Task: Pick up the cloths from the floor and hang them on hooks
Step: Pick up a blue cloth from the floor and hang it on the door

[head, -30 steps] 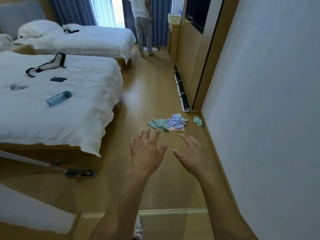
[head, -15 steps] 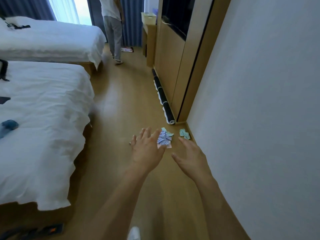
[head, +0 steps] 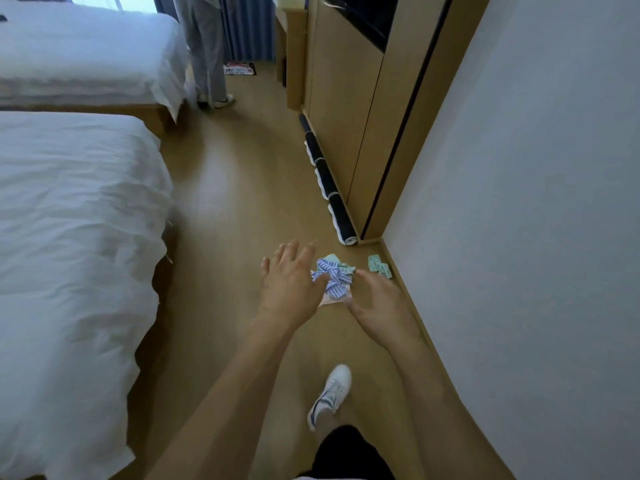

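Observation:
A crumpled blue-and-white striped cloth (head: 333, 278) lies on the wooden floor near the wall, with a pink cloth (head: 335, 299) peeking out under it and a green striped edge behind it. A small green cloth (head: 379, 266) lies apart, close to the skirting. My left hand (head: 290, 285) reaches forward with spread fingers and covers the pile's left side. My right hand (head: 379, 308) is stretched out, fingers straight, just right of the pile. Both hands hold nothing. No hooks are in view.
A white bed (head: 76, 258) fills the left, a second bed (head: 86, 53) behind it. A rolled dark mat (head: 329, 183) lies along the wooden wardrobe (head: 349, 109). A person's legs (head: 207, 60) stand at the far curtains. The white wall (head: 526, 220) is right; my white shoe (head: 330, 393) steps forward.
I have walked closer to the cloths, which now appear larger. Both open hands have stayed stretched forward and now frame the pile. My shoe has come into view.

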Action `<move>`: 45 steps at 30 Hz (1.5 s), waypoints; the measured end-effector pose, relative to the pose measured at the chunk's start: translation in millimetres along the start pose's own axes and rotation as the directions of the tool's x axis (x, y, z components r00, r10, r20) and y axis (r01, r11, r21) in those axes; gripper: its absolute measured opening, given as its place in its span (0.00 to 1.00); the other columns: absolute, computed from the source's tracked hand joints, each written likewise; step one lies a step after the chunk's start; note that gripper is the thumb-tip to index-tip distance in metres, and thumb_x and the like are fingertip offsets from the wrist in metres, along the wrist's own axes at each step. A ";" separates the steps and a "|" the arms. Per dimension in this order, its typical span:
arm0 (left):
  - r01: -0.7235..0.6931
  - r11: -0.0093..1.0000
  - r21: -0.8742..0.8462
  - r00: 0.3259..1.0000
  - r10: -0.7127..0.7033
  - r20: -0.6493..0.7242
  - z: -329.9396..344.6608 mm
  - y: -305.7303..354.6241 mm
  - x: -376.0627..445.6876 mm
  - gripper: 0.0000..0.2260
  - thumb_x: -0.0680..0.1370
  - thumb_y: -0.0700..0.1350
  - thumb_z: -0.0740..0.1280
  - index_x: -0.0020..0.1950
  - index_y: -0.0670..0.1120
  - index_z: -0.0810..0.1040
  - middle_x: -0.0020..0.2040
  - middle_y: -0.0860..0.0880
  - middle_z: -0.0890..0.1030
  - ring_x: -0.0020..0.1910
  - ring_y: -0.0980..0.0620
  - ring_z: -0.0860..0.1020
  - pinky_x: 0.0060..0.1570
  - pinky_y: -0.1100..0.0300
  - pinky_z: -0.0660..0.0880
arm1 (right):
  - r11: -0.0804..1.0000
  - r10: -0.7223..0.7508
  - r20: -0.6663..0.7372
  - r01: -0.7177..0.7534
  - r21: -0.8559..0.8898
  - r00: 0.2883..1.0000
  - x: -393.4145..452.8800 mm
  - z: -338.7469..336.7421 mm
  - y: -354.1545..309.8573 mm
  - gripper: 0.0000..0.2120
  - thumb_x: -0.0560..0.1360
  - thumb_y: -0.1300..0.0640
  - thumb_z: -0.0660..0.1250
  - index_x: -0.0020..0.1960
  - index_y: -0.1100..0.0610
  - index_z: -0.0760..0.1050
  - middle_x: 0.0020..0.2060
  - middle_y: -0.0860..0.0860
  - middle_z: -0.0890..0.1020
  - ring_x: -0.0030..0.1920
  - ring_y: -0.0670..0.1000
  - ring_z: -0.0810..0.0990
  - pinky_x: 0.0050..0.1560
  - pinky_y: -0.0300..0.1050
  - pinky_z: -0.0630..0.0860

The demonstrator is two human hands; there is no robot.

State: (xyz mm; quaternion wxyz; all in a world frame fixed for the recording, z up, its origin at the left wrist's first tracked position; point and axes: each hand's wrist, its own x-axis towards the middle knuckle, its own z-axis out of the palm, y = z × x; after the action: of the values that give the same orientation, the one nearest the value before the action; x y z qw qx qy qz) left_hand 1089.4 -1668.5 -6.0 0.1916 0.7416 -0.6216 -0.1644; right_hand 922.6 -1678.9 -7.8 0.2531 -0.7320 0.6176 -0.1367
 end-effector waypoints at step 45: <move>0.164 0.979 0.116 0.768 -0.201 0.608 623.1 -337.0 489.3 0.25 0.77 0.52 0.69 0.73 0.49 0.70 0.65 0.39 0.76 0.60 0.40 0.77 0.55 0.54 0.73 | 0.976 0.118 0.522 -0.002 -0.217 0.845 583.7 455.0 347.9 0.21 0.77 0.55 0.64 0.69 0.56 0.71 0.66 0.56 0.75 0.67 0.56 0.72 0.62 0.49 0.69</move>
State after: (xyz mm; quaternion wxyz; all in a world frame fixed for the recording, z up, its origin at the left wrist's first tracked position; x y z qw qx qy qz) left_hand 1163.2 -2148.2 -717.1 -0.0598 0.7090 -0.5791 -0.3979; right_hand 982.0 -2193.2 -640.8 0.3403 -0.7438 0.5568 0.1445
